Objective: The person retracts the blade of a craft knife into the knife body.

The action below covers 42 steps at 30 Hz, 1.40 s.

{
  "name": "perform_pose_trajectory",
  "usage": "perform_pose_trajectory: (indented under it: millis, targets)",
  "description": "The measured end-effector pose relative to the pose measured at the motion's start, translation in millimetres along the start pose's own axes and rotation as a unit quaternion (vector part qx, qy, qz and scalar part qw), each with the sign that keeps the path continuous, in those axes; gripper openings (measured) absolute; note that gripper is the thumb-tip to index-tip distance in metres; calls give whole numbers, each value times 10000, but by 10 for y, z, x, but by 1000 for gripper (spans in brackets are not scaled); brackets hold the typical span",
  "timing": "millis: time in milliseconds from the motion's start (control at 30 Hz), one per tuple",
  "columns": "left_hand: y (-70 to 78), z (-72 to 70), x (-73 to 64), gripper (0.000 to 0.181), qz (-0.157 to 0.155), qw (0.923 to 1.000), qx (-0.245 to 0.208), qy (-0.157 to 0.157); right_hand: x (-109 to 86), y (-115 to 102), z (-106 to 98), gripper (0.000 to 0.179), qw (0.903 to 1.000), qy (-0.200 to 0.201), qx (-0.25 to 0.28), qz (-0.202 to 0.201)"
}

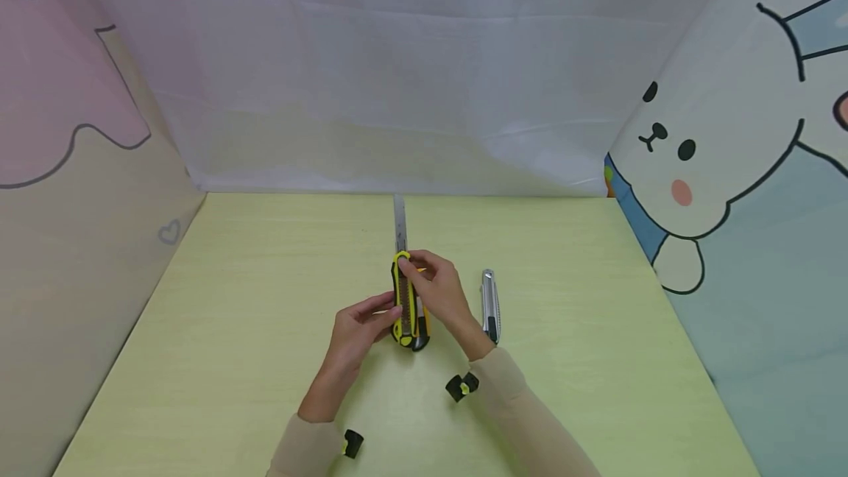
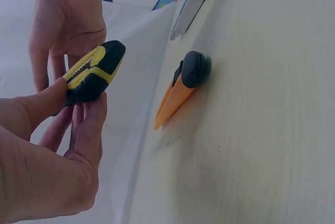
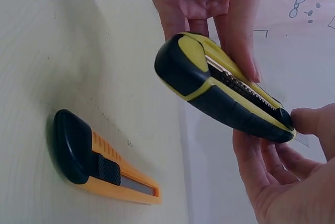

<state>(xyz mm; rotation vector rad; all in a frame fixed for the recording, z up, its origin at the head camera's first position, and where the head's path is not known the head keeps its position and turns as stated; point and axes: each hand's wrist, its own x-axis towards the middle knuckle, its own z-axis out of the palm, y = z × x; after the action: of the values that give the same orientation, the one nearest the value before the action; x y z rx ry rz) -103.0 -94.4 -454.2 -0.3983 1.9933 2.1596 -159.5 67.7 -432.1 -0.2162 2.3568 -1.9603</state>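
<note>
A yellow and black utility knife [image 1: 405, 300] is held above the table by both hands, its long metal blade [image 1: 400, 223] extended away from me. My left hand [image 1: 358, 326] grips the handle's near part between thumb and fingers. The right hand [image 1: 440, 289] pinches the far end of the handle, its thumb by the slider end in the right wrist view. Below the held knife, an orange utility knife [image 3: 125, 177] with a black end lies on the table, partly hidden in the head view. A silver utility knife [image 1: 490, 300] lies right of the right hand.
The pale yellow table [image 1: 265, 256] extends around the hands. A white cloth [image 1: 397, 94] hangs behind its far edge, and printed cloths with cartoon figures [image 1: 715, 138] stand at both sides.
</note>
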Motion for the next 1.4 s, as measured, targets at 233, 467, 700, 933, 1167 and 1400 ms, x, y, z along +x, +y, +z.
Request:
perform_pose_trajectory:
  millis: [233, 467, 700, 933, 1167, 1400]
  targets:
    - [-8, 5, -6, 33, -2, 9999, -151, 26, -10, -29, 2, 31, 10000, 5, 33, 2]
    - [-21, -8, -8, 33, -43, 9999, -142, 23, 2, -41, -13, 32, 9996, -60, 182, 226]
    - [-11, -15, 0, 33, -82, 9998, -160, -2, 8, -58, -31, 31, 9989, -139, 343, 285]
    - [-2, -19, -12, 31, -100, 9999, -136, 0, 14, -44, -41, 32, 9981, -186, 462, 367]
    - [25, -6, -28, 32, -72, 9999, -116, 12, 7, -42, -66, 30, 9970, -279, 607, 398]
    - [23, 3, -27, 32, -80, 9999, -135, 27, 4, -53, -80, 30, 9960, -353, 744, 353]
